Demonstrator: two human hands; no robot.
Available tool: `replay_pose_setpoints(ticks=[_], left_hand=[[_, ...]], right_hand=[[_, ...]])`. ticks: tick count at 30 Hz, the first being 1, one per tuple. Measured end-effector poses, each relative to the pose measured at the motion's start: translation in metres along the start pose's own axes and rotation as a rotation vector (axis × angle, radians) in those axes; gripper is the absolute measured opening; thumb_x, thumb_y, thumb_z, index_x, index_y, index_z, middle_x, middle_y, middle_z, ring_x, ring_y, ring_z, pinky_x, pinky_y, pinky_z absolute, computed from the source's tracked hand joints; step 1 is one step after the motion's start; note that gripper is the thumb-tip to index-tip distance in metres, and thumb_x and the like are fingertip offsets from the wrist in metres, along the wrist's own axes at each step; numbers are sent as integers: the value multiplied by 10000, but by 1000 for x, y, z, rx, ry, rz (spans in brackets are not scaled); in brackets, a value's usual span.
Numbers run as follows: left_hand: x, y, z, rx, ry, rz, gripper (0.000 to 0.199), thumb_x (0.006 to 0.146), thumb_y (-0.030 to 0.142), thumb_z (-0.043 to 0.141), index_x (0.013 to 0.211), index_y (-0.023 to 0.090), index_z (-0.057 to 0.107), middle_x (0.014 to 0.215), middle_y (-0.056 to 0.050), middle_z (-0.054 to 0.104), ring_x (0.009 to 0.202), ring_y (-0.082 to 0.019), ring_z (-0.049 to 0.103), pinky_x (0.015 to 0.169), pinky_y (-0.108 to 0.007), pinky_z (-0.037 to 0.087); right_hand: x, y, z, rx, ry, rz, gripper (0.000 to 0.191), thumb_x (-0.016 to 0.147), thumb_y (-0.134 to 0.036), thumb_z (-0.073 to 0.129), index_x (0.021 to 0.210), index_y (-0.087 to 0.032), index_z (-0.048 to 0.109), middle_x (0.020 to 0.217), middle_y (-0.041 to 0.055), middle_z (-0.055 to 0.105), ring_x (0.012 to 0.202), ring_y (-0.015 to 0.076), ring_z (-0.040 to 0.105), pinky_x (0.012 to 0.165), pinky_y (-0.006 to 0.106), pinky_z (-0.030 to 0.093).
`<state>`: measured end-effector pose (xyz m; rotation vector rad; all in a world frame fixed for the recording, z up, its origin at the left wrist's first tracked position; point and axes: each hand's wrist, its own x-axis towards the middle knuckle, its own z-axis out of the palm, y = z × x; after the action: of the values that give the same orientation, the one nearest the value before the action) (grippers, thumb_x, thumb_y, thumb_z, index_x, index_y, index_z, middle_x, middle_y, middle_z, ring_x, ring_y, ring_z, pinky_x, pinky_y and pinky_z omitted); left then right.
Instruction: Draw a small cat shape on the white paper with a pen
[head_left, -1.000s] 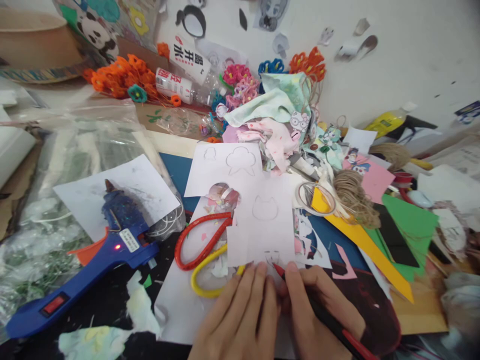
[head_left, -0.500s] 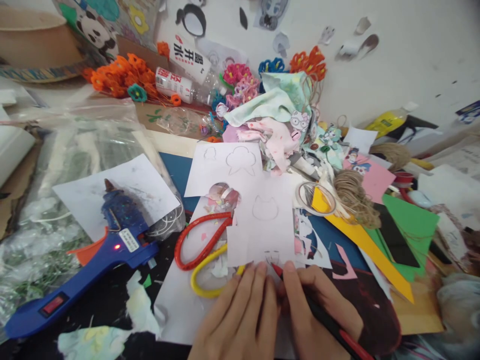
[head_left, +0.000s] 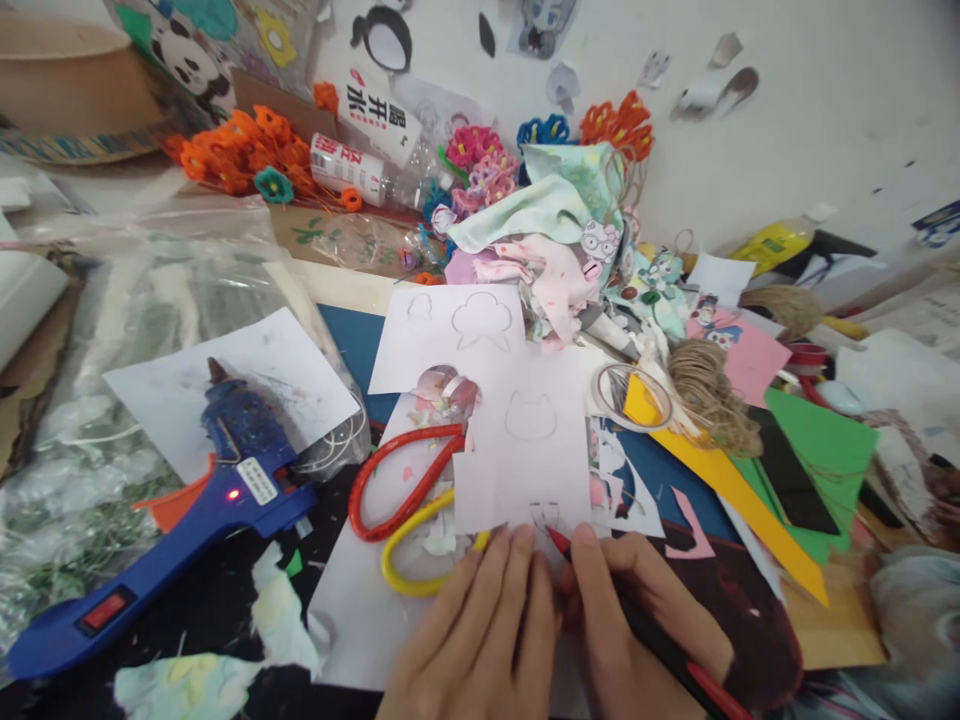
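My right hand (head_left: pixel 637 620) grips a black and red pencil (head_left: pixel 652 640), its red end near the lower edge of a white sheet of paper (head_left: pixel 495 490). Short dark lines are drawn there, and a faint cat-head outline (head_left: pixel 531 415) shows higher up the sheet. My left hand (head_left: pixel 480 630) lies flat with fingers stretched, its fingertips on the sheet's lower edge. Under the sheet, to the left, stick out scissors with one red handle (head_left: pixel 367 485) and one yellow handle (head_left: pixel 397 575). Another paper with a cloud-shaped drawing (head_left: pixel 482 320) lies behind.
A blue glue gun (head_left: pixel 247 480) with a lit red light rests on paper at left. Fabric scraps (head_left: pixel 555 230) are heaped behind. On the right are a tape roll (head_left: pixel 632 395), twine (head_left: pixel 712 390), a yellow strip (head_left: pixel 750 505) and green paper (head_left: pixel 817 460).
My right hand and the pencil have shifted slightly to the right and down, the tip moving a little along the paper. My left hand stays in place.
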<state>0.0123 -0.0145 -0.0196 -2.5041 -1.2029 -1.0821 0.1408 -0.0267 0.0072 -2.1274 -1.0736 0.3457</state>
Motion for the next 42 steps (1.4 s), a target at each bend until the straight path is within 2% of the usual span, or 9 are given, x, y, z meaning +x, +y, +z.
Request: replay_pose_setpoints(ticks=[5,10,18,25,33,42], left_hand=[[0,1,0,-14,5,1,263,972,114,512,1083,73,746,1161,-104,765,1075,-196,730,1251,-356,254],[1,1,-1,-14,-2,-7,282,981,128,488,1099,83,740,1163,-92,767,1093,-181,720,1250,-340,258],[-1,1,-2,1,9,9,300,974,102,464,1092,81,739,1150,-87,771,1088,-176,720,1255,-350,251],[-1,1,-1,-9,2,-2,307,977,112,463,1107,77,739,1177,-98,760,1079,-189,726,1253,-347,244],[0,2,-2,-17,11,-12,298,988,117,468,1095,71,742,1158,-105,766,1093,-183,717,1245,-338,268],[-1,0,0,2,-3,2,308,989,119,455,1095,88,743,1161,-85,768,1072,-177,728,1261,-348,228]], right_hand=[[1,-1,0,33,17,-36,483,894,-570,639,574,-211,584,470,-17,609,432,127,552,478,231,416],[-1,-2,1,61,57,56,466,882,-555,658,567,-216,595,454,-14,616,440,136,557,500,243,428],[1,1,1,24,33,-11,468,882,-571,637,573,-223,593,462,-1,626,434,152,571,505,266,439],[0,-2,1,36,63,80,466,878,-573,649,577,-220,602,458,-3,628,444,153,574,514,267,434],[1,1,2,35,52,2,475,872,-575,656,567,-217,591,451,-10,607,433,148,562,506,258,437],[0,-1,1,57,54,7,448,883,-531,647,567,-221,578,463,-15,598,442,141,549,503,258,421]])
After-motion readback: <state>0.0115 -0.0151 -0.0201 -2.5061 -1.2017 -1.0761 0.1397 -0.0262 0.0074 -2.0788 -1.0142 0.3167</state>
